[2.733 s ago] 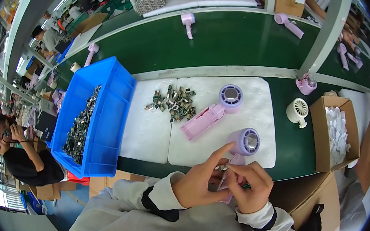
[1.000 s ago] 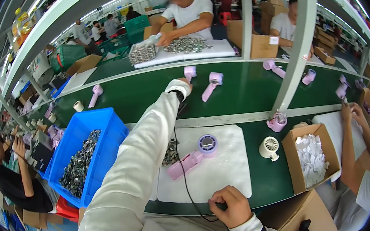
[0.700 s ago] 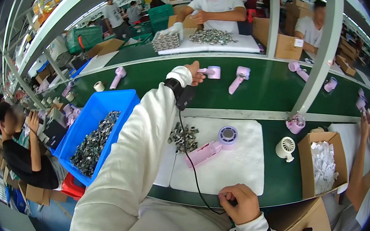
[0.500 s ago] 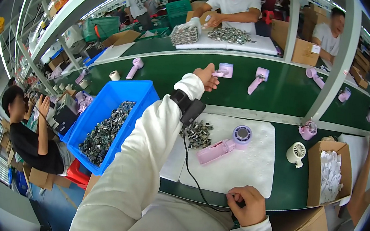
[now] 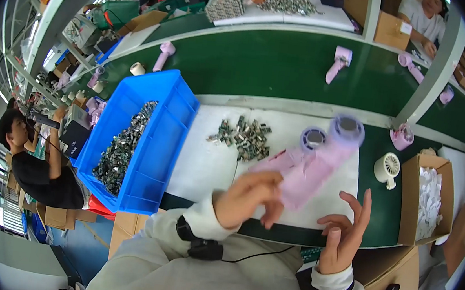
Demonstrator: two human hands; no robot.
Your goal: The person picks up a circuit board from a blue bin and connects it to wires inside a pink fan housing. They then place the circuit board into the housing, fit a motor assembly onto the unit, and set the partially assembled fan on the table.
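Note:
A pink handheld fan (image 5: 311, 179) with a round lilac head is tilted over the white foam mat, smeared by motion. My left hand (image 5: 252, 200) has its bent fingers at the lower end of the handle and appears to grip it. Partly behind that fan, a second pink fan (image 5: 276, 160) lies on the mat (image 5: 202, 164), its round head showing. My right hand (image 5: 342, 236) is raised off the mat's near right corner, palm up, fingers apart and holding nothing. A pile of small circuit boards (image 5: 247, 140) lies on the mat beyond my left hand.
Left of the mat stands a blue bin (image 5: 186, 123) full of small boards. A cream fan head (image 5: 387, 168) and a cardboard box (image 5: 446, 210) of white pieces are on the right. More pink fans (image 5: 339, 65) rest on the green belt beyond the ledge. Co-workers sit around.
My left hand has come back from the belt to the mat with the pink fan. My right hand has risen and opened. The view has shifted.

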